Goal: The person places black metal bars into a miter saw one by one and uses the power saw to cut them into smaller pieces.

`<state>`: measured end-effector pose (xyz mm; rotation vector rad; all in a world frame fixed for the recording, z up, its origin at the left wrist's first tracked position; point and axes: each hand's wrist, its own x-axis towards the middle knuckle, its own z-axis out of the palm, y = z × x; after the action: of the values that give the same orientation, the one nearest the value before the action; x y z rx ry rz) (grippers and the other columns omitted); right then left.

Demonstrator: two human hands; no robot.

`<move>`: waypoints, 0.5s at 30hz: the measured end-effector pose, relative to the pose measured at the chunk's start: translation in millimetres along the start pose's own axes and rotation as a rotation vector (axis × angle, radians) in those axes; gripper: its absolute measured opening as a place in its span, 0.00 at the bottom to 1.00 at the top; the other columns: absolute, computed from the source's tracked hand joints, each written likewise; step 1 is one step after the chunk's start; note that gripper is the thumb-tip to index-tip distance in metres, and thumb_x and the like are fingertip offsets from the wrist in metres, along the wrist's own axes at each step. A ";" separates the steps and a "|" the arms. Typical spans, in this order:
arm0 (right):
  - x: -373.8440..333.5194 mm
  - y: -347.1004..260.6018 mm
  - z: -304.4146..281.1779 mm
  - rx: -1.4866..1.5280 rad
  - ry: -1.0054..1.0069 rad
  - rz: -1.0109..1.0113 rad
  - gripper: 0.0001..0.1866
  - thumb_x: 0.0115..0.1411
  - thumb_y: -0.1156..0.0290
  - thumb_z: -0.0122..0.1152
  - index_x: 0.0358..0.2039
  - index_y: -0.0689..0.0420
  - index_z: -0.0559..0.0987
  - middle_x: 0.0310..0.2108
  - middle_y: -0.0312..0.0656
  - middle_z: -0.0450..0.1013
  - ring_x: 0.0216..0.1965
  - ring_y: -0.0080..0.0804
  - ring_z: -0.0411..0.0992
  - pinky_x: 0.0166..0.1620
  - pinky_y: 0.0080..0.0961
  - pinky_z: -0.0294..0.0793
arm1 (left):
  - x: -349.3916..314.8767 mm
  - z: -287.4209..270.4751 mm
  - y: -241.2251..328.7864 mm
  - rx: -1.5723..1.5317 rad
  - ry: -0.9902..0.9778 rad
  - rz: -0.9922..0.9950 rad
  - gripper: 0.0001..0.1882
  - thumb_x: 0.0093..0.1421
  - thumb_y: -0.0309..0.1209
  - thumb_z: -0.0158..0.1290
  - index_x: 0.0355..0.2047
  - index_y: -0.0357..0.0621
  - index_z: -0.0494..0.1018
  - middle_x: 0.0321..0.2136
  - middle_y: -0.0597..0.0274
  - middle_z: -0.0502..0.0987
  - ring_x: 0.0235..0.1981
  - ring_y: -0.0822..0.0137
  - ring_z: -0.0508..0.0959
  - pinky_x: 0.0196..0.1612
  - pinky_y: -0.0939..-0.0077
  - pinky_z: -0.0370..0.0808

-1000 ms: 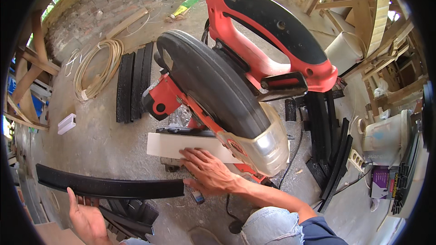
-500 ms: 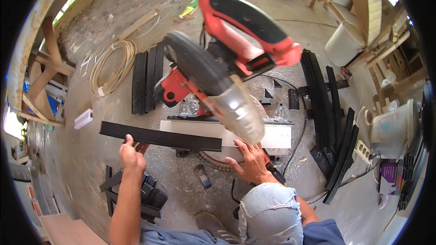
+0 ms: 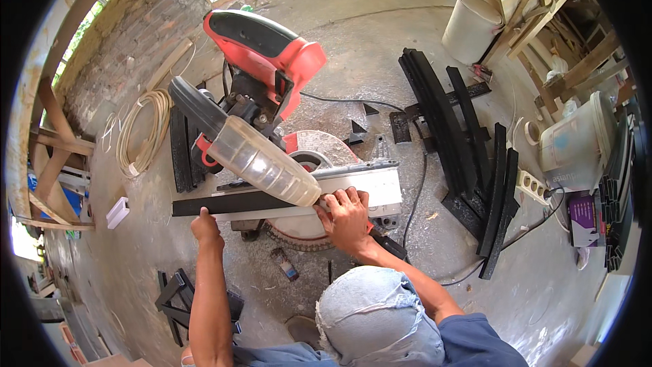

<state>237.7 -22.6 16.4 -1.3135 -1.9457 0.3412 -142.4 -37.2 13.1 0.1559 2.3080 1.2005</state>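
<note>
A long black strip [image 3: 231,202] lies along the white fence board [image 3: 377,188] of a red and black mitre saw [image 3: 261,34]. My left hand [image 3: 207,230] pinches its near edge close to the left end, thumb on top. At the strip's other end, my right hand [image 3: 348,221] is closed, with bent fingers over the strip and against the board. The strip's right end is hidden by that hand and the saw's clear blade guard [image 3: 261,160]. The saw head is raised and leans left above the round base.
More black strips [image 3: 441,122] lie on the floor to the right, others [image 3: 182,149] behind the saw at left. A power cable [image 3: 422,197] curves past the base to a socket strip [image 3: 531,187]. Black offcuts [image 3: 358,130], a coiled hose [image 3: 144,132] and a bucket [image 3: 577,143] stand around.
The black strip has slid right along the saw and now lies against the fence board. My right hand has curled over its right end. The view has shifted, and the saw appears further left.
</note>
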 end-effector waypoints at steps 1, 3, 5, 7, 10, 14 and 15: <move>1.7 1.4 0.1 -0.003 0.003 0.000 0.11 0.57 0.63 0.72 0.36 0.54 0.81 0.34 0.40 0.75 0.41 0.42 0.71 0.47 0.44 0.65 | 3.6 -1.5 -1.8 0.076 -0.003 0.019 0.21 0.71 0.43 0.52 0.37 0.34 0.80 0.34 0.49 0.83 0.32 0.57 0.81 0.33 0.61 0.77; 3.8 4.7 0.3 0.001 0.000 -0.017 0.11 0.57 0.63 0.72 0.36 0.54 0.81 0.34 0.40 0.75 0.41 0.42 0.71 0.47 0.44 0.65 | 6.6 0.9 -5.5 0.153 -0.006 0.038 0.23 0.69 0.44 0.53 0.33 0.33 0.81 0.33 0.48 0.83 0.32 0.57 0.80 0.33 0.60 0.74; 3.3 7.2 2.8 0.004 -0.005 -0.035 0.11 0.57 0.63 0.72 0.36 0.54 0.81 0.34 0.40 0.74 0.41 0.42 0.71 0.47 0.44 0.65 | 5.1 5.7 -9.4 0.191 0.049 0.148 0.26 0.68 0.44 0.53 0.31 0.26 0.80 0.32 0.45 0.83 0.33 0.54 0.79 0.39 0.54 0.73; 3.7 10.3 4.4 0.003 0.046 -0.035 0.11 0.57 0.63 0.72 0.35 0.54 0.81 0.33 0.40 0.74 0.41 0.42 0.71 0.47 0.44 0.64 | 3.8 9.5 -11.4 0.219 0.029 0.173 0.27 0.68 0.44 0.53 0.33 0.23 0.79 0.32 0.44 0.82 0.33 0.53 0.78 0.42 0.53 0.72; 3.0 17.0 2.0 -0.007 0.032 -0.038 0.11 0.57 0.63 0.72 0.35 0.54 0.81 0.33 0.40 0.74 0.41 0.42 0.71 0.47 0.44 0.64 | -2.8 20.5 -15.6 0.258 0.010 0.247 0.27 0.67 0.44 0.54 0.35 0.21 0.79 0.33 0.41 0.83 0.35 0.50 0.79 0.45 0.51 0.72; 6.1 7.0 4.7 0.017 0.021 -0.055 0.11 0.57 0.63 0.72 0.36 0.54 0.81 0.33 0.40 0.74 0.40 0.42 0.71 0.47 0.44 0.64 | 24.3 5.6 -26.1 0.473 0.114 0.364 0.27 0.64 0.45 0.55 0.35 0.22 0.80 0.38 0.32 0.83 0.41 0.38 0.82 0.48 0.47 0.74; 6.0 9.7 4.6 0.011 0.022 -0.057 0.11 0.57 0.63 0.72 0.36 0.54 0.82 0.33 0.39 0.74 0.40 0.41 0.71 0.47 0.44 0.64 | 23.8 9.0 -27.0 0.473 0.110 0.364 0.27 0.64 0.45 0.55 0.35 0.22 0.80 0.38 0.32 0.83 0.41 0.38 0.82 0.48 0.47 0.74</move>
<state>239.9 -12.3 10.1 -1.2473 -1.9560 0.3081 -154.5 -38.9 -21.9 0.7209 2.7062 0.8083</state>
